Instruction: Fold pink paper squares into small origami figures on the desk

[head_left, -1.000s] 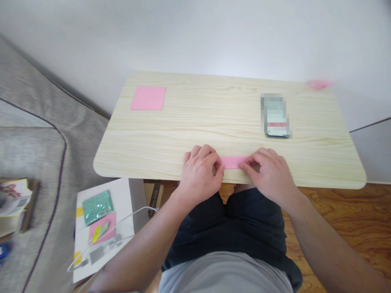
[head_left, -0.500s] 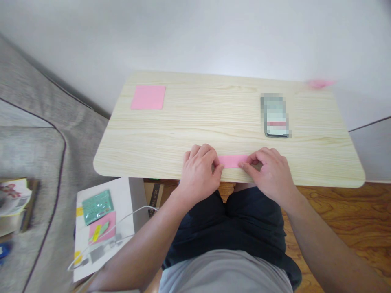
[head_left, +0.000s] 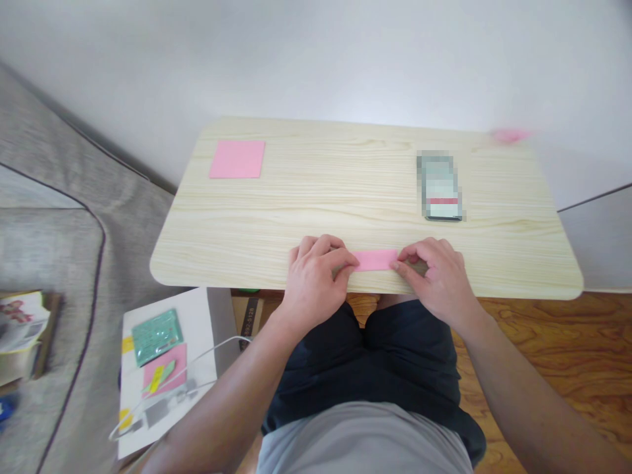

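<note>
Left hand [head_left: 316,280] and right hand [head_left: 437,276] are pinching opposite ends of a narrow pink paper strip [head_left: 376,260], which is lying between them on the desk [head_left: 320,197]; I am probably gripping both ends so that neither is slipping or lifting. Beyond my right hand a phone [head_left: 442,187] is lying, presumably to leave me room; a pink square [head_left: 237,159] is resting beyond and left of my left hand.

The left hand [head_left: 316,283] and right hand [head_left: 439,280] pinch opposite ends of a pink paper strip [head_left: 376,260] on the wood-grain tabletop [head_left: 320,191].
</note>
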The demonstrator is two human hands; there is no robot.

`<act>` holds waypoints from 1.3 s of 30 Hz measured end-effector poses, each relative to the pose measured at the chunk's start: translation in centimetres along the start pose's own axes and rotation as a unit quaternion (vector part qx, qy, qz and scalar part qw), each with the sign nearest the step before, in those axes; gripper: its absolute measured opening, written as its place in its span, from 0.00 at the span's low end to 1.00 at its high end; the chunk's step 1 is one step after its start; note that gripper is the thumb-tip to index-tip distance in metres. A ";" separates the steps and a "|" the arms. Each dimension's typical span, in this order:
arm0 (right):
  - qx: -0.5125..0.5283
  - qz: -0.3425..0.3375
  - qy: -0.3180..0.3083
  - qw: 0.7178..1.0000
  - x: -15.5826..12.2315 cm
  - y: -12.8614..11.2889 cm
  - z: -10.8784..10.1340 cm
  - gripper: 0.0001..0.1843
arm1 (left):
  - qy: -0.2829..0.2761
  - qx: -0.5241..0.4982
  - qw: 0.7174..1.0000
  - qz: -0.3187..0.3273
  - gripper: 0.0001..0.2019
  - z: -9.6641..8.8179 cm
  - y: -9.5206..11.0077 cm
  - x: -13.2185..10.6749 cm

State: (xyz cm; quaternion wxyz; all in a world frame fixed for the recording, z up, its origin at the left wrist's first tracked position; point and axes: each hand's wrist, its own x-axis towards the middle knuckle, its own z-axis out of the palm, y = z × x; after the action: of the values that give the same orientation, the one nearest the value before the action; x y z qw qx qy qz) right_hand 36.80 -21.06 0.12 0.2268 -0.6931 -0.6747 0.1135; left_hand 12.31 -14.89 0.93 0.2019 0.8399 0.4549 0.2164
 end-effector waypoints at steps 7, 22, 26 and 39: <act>-0.042 -0.016 0.073 0.996 -1.3 -0.6 0.8 0.10 | 0.012 0.005 1.000 0.009 0.10 -0.3 -0.4 -0.6; -0.057 -0.031 0.125 0.990 -4.7 -6.5 4.3 0.20 | 0.049 0.004 0.998 0.027 0.09 0.0 -0.3 -1.6; -0.079 -0.029 0.088 0.993 -4.9 -6.8 4.5 0.26 | 0.052 0.010 0.998 0.038 0.10 0.1 -0.3 -1.9; -0.072 -0.052 0.113 0.990 -5.5 -3.5 3.5 0.22 | 0.093 0.020 0.993 0.063 0.07 1.1 -0.4 -2.7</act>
State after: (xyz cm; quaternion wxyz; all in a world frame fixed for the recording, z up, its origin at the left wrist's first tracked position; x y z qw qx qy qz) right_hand 31.67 -26.00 -2.13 0.2571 -0.6797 -0.6864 -0.0265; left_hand 11.26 -17.14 -0.67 0.1276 0.8471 0.4222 0.2965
